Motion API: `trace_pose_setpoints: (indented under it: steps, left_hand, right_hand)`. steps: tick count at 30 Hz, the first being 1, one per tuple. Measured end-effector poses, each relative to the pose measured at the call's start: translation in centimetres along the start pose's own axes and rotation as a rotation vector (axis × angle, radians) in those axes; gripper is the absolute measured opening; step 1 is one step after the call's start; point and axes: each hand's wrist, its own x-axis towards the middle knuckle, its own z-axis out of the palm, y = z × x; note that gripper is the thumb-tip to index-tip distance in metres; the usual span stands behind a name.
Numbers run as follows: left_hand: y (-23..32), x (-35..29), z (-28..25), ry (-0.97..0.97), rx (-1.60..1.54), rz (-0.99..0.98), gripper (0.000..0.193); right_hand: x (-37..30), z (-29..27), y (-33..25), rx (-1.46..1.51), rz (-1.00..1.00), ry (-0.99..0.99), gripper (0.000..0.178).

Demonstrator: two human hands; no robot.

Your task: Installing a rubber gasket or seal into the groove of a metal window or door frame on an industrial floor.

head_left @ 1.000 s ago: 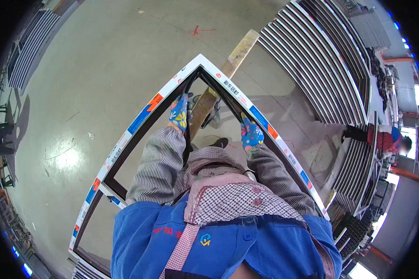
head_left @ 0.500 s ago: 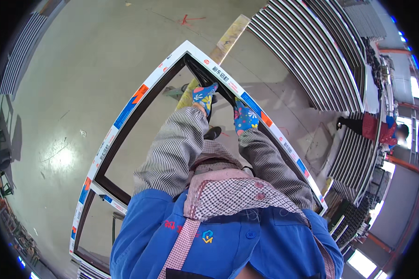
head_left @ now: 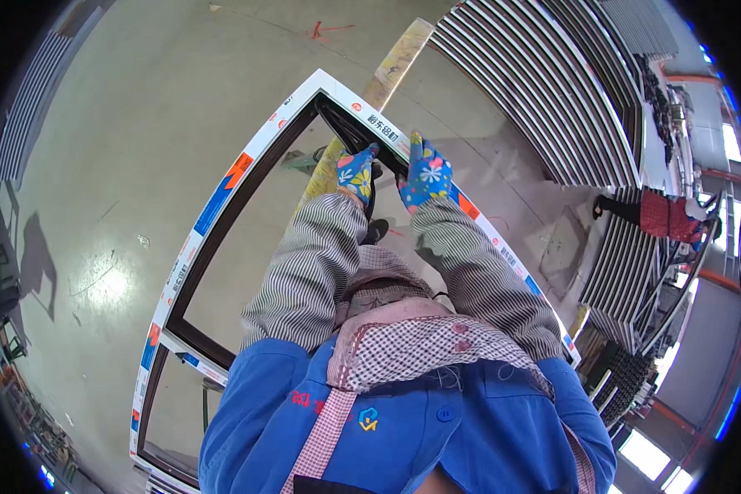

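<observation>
In front of me lies a large window frame (head_left: 237, 171), dark on its inner faces and covered with white, blue and orange protective film. Black flexible strip (head_left: 343, 123), which looks like rubber seal, is bunched inside its far corner and hangs beside my left hand. My left hand (head_left: 356, 174), in a blue flowered glove, is closed on that strip next to the frame's right-hand side. My right hand (head_left: 426, 174), gloved alike, lies over that side's top face with fingers stretched out. Its thumb area at the inner edge is partly hidden.
A yellowed support beam (head_left: 399, 66) runs under the frame's far corner. Stacks of long profiles (head_left: 543, 74) stand at the right, where another person (head_left: 667, 216) in a red checked garment is at work. More profiles (head_left: 41, 90) lie at the far left.
My right hand has moved up and slightly left along the frame, its fingers now stretched over the top face. The left hand stays near the strip. The other person has shifted posture.
</observation>
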Motion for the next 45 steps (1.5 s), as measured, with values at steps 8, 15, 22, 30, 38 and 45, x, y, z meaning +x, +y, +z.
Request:
trace_pose_setpoints:
  steps: [8,15,22,30,38,45]
  left_hand:
    - [1.2,-0.5,-0.6,-0.051,0.229,0.035,0.024]
    - [3.1,0.2,-6.5,-0.047,0.262,0.098,0.033]
    - [6.8,-0.7,-7.8,-0.147,0.083,0.109,0.032]
    - [7.0,-0.3,-8.9,-0.226,0.037,0.017,0.032]
    - [6.7,-0.1,-9.2,-0.283,-0.034,-0.001,0.033]
    - [8.3,-0.6,-9.5,-0.245,0.001,-0.009,0.024]
  right_hand:
    - [3.3,0.2,-2.0,-0.019,0.068,-0.103,0.059]
    - [3.6,-0.1,-2.8,0.034,0.041,-0.020,0.058]
    - [5.3,0.3,-4.6,0.031,0.041,0.043,0.047]
    - [7.0,0.1,-7.0,-0.091,0.000,-0.001,0.044]
    - [7.7,0.7,-7.5,-0.078,0.060,0.026,0.047]
    - [10.2,0.5,-10.2,-0.097,0.019,0.097,0.040]
